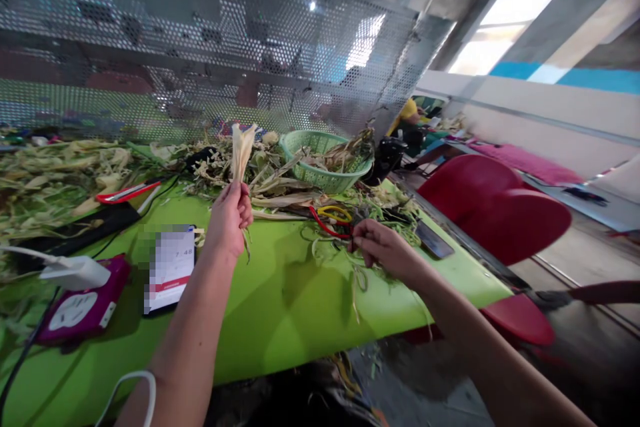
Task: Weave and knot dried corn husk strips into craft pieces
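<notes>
My left hand (234,213) is closed around the lower end of a pale dried husk bundle (243,150), which stands upright above the green table (295,340). At the pile of fibre strands (325,250), my right hand (373,241) has its fingers curled together; what they pinch, if anything, is too small to name. Red-handled scissors (326,225) and a yellow loop (335,214) lie just left of that hand. Behind them sits a light green basket (325,179) with dried husks in it.
On the left lie a phone (173,267), a magenta power socket (83,313) with a white plug, and a heap of husks (65,177). A dark phone (434,240) rests near the right edge. Red chairs (490,200) stand beyond; a perforated screen (200,47) rises behind.
</notes>
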Available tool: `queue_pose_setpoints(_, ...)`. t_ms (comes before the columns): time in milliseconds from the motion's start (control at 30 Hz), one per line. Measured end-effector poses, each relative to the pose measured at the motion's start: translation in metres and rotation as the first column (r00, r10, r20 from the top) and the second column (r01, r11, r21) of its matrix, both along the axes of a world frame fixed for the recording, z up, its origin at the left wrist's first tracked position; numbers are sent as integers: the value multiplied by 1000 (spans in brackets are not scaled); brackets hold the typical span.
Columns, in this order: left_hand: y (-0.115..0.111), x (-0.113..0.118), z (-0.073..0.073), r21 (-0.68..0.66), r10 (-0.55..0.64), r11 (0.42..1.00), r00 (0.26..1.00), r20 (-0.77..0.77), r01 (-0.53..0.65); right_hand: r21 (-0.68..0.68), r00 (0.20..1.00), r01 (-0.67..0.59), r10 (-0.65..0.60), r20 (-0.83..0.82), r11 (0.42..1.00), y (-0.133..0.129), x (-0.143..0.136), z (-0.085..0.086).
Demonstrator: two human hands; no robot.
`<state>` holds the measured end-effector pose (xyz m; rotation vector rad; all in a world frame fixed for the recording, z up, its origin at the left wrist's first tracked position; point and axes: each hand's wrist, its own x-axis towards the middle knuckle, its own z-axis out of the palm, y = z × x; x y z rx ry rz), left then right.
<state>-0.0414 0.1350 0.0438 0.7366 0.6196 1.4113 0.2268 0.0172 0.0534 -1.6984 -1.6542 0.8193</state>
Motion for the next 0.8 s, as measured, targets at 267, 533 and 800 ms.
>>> queue_pose_setpoints(267,-8,15,-7,73,-87,992,975,-204,104,81,985,-84,95,-143,993,20,-24,23)
queue_pose_setpoints(533,-25,35,-8,-4,-269,959,901,-340,285,304,902,-338,215,374,891,43,-73,42)
queue_pose_setpoints(800,-22,41,-12,-21,-300,950,896,-328,310,425,790,-458,138,598,781,65,-89,44)
